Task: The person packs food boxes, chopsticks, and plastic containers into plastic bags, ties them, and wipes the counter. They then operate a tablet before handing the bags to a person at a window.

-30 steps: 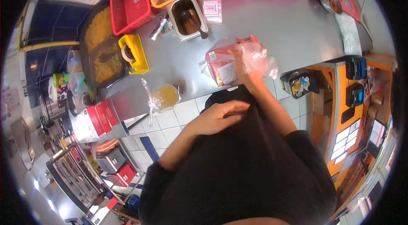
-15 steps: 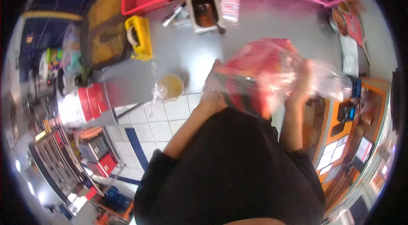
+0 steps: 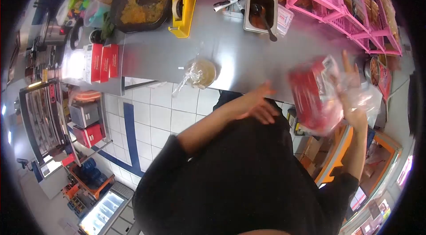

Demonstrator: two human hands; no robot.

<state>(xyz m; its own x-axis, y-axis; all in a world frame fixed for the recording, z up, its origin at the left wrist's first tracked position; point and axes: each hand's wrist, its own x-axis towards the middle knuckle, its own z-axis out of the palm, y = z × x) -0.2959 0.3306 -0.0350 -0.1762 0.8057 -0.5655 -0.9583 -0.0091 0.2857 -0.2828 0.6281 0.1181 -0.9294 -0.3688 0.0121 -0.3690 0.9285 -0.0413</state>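
Observation:
A clear plastic bag with a red package inside (image 3: 314,93) hangs at the table's front edge, blurred by motion. My right hand (image 3: 352,90) is at the bag's right side, gripping its gathered plastic, with some fingers stretched upward; the exact grip is partly hidden by the film. To the left of the package, my left hand (image 3: 256,104) is apart from it, empty, fingers spread, in front of my dark shirt. Nearer the middle of the table sits a round tub wrapped in clear plastic (image 3: 206,73), its contents yellowish.
On the steel table (image 3: 151,53) stand a yellow tape dispenser (image 3: 183,17), a black tray of yellow food (image 3: 144,8), and a metal container (image 3: 262,10) holding a dark ladle (image 3: 267,26). Pink baskets (image 3: 328,1) line the back right. Red boxes (image 3: 104,62) stand at the left end.
My left hand has come off the bagged red package and moved down in front of my body. The package has swung right with my right hand. The view has turned.

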